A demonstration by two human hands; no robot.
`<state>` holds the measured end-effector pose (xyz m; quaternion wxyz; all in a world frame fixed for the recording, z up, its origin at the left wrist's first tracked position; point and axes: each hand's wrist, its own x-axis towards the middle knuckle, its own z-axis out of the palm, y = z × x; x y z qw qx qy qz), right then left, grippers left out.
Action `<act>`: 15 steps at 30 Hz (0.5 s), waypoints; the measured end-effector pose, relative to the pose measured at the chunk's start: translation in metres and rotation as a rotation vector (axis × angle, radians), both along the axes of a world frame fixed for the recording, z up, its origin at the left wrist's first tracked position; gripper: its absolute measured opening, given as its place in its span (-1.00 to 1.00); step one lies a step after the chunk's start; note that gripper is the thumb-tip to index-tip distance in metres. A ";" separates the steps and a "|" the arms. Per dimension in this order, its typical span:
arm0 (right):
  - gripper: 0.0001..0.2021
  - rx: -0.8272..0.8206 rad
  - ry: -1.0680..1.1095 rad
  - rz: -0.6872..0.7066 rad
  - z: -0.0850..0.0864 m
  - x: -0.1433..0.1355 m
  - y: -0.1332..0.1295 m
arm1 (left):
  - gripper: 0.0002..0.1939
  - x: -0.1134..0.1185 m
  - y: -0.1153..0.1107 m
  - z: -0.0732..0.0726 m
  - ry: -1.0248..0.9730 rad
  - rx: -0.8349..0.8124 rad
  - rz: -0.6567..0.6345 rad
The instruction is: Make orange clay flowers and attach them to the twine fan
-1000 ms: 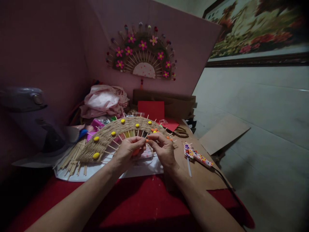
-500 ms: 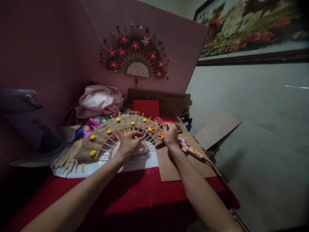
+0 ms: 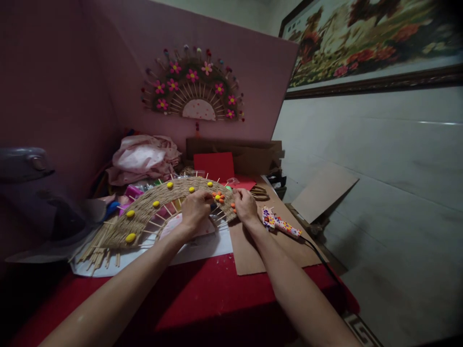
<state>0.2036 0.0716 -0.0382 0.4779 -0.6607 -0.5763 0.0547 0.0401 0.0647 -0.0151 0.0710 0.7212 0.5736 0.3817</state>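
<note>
A fan-shaped piece of wound twine on thin sticks lies before me, dotted with yellow oval pieces. Near its right end is a flower of orange pieces around a yellow centre; a second orange cluster sits beside my right hand. My left hand is closed in a pinch, its fingertips at the left side of the flower, where a small orange piece shows. At the fan's right end my right hand is closed, and what its fingers hold is hidden.
A flower-patterned glue gun with a black cord lies on cardboard at the right. Loose sticks are at the left end of the fan. Behind are crumpled pink cloth and red card. A finished fan hangs above.
My left hand has brought the small orange piece from below the twine band up to the flower. My right hand stays by the fan's right end. The whole view has shifted slightly.
</note>
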 end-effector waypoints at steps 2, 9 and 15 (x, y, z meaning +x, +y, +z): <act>-0.68 0.003 -0.001 -0.003 0.000 0.000 0.000 | -0.82 0.001 0.000 0.000 0.049 0.020 -0.005; -0.68 0.031 0.001 -0.011 -0.003 0.000 0.001 | -0.85 0.001 0.002 -0.002 0.048 0.005 -0.041; -0.69 0.034 -0.005 -0.012 -0.004 -0.001 0.001 | -0.85 0.000 0.002 -0.003 0.068 0.008 -0.045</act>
